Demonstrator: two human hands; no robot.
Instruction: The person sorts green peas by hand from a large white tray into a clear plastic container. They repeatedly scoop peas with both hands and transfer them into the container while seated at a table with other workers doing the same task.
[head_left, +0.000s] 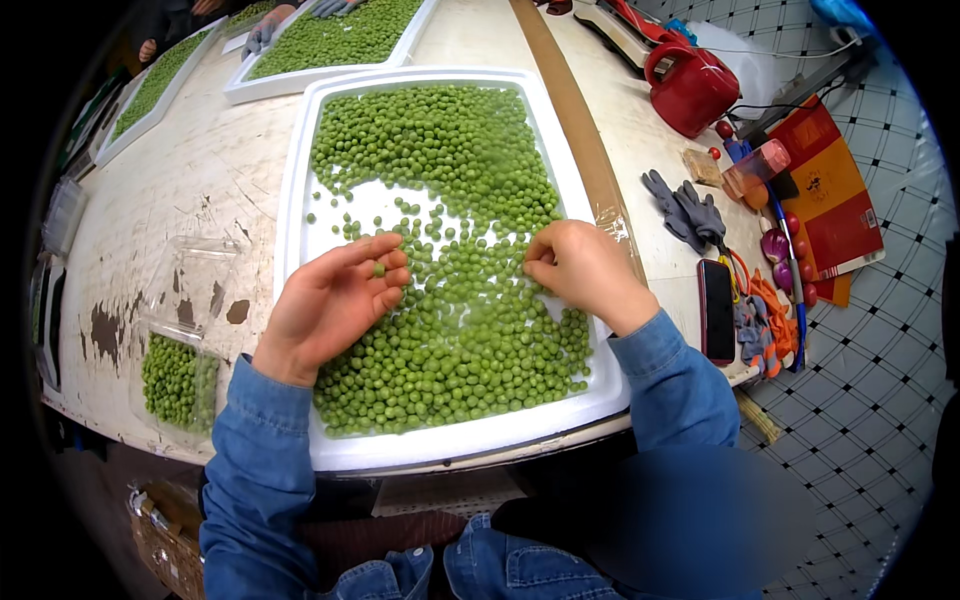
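A white foam tray (292, 225) full of loose green peas (442, 360) lies before me, with a bare white patch left of its middle. Over the tray's left side is my left hand (330, 300), palm turned up and inward, fingers half curled, with a green pea (379, 268) resting against the fingers. My right hand (581, 266) is over the right side of the tray, thumb and forefinger brought together low over the peas; whether a pea is between them is hidden. Left of the tray stands an open clear plastic clamshell box (202, 382), its base holding peas.
Two more pea trays (247, 90) (161, 109) stand at the far left, near other people's hands, some gloved. At right are a red kettle (694, 90), grey gloves (686, 210), a phone (716, 311), a plastic jar (757, 169) and red onions (776, 247).
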